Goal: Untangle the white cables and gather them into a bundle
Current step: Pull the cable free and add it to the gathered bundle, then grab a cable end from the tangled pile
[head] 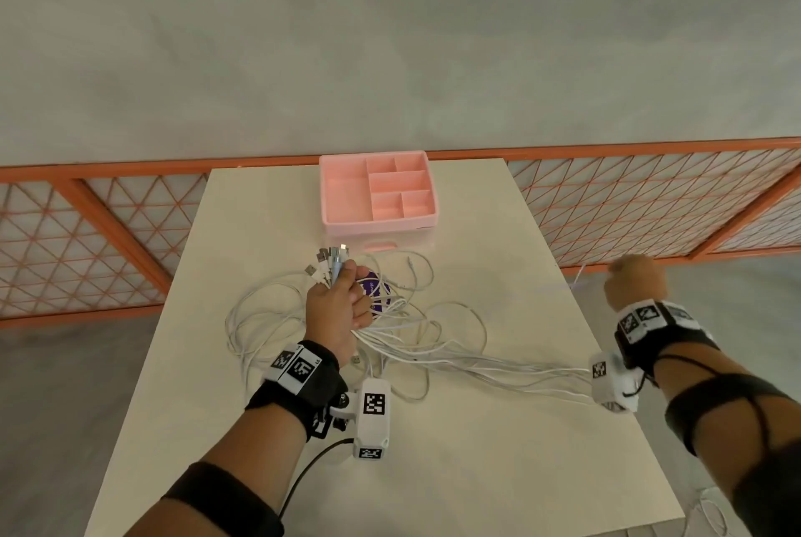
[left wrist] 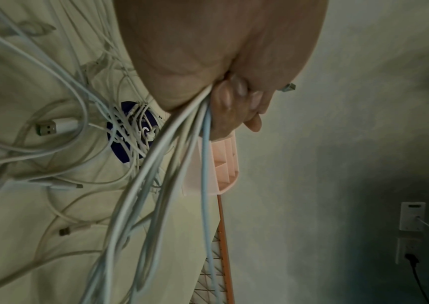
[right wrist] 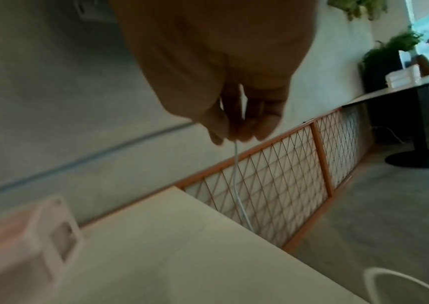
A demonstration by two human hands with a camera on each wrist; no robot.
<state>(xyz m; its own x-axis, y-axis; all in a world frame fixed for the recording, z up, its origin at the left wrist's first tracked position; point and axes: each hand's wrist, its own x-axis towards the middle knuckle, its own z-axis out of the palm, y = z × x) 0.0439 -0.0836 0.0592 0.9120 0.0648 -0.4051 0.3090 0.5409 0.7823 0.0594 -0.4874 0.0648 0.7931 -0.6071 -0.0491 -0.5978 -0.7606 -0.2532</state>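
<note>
The left hand (head: pixel 338 302) is fisted round a sheaf of white cables (head: pixel 416 345) just below their plugs (head: pixel 329 261), which fan out above the knuckles, over the middle of the worktop (head: pixel 477 471). The right hand (head: pixel 635 283) is raised beyond the worktop's right edge, fingers pinched on a single thin cable (right wrist: pixel 236 164) drawn taut; the hands are well apart.

The likeliest failure is a snag: the loose loops lie crossed over each other and over a purple disc (head: pixel 376 287), so a hard pull could tighten a knot or drag the whole heap, disc included, towards the right edge. The smooth sheaths could also slip through the left fist and let plugs drop out of line. A whipping free end might strike the pink organiser (head: pixel 377 189) at the far side.

The cables are slim, round and glossy, one tinted pale blue (left wrist: pixel 205 185), with flat metal plug ends. The worktop is matt cream; the organiser is rigid moulded plastic with square compartments.
</note>
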